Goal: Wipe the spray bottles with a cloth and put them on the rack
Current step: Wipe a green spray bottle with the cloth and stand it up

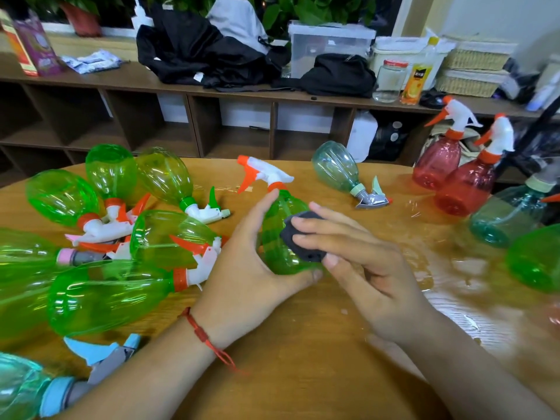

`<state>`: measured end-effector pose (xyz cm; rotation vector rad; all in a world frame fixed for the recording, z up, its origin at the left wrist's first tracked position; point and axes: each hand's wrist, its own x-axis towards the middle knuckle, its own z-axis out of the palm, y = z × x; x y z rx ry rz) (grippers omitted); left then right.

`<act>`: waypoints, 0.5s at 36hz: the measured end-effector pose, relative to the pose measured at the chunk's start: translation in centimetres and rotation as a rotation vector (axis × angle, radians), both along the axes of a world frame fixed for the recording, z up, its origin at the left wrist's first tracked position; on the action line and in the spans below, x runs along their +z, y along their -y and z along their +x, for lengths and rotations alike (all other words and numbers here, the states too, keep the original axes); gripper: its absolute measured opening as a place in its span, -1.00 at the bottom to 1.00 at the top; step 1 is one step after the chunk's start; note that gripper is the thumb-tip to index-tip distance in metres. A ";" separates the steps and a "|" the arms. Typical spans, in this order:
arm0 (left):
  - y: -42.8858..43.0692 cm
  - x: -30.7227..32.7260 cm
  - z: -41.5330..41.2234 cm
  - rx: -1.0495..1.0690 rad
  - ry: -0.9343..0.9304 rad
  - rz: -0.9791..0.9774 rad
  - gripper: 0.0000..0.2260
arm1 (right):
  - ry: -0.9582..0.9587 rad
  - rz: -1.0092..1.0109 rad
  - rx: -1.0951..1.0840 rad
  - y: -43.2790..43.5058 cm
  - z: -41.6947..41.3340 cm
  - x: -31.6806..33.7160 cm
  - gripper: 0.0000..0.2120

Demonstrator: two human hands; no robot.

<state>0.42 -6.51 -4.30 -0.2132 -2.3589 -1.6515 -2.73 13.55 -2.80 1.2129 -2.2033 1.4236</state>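
Head view: a see-through green plastic spray bottle (274, 237) with a white and orange trigger top is held top-up over the middle of the brown wooden bench (303, 344). Its belly is gripped by the left hand (242, 268). A small dark grey cloth (298, 241) is pinched by the right hand (363, 262) and pressed on the bottle's side. The bottle looks empty, so it is likely light. Its thin, smooth wall could be dented or slip. It is best held round the belly or neck.
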 end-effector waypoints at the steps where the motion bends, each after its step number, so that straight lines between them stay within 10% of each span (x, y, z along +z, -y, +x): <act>1: -0.1 0.0 0.1 -0.015 -0.017 -0.031 0.01 | 0.032 -0.021 -0.018 0.1 -0.1 0.0 -0.69; 10: -1.1 0.4 1.1 -0.202 -0.065 -0.042 -0.01 | 0.514 -0.365 0.045 -0.4 -1.1 0.7 -0.67; 18: -1.1 0.4 0.6 -0.104 -0.071 -0.268 0.01 | 0.489 -0.327 0.003 -0.2 -1.3 -0.3 -0.69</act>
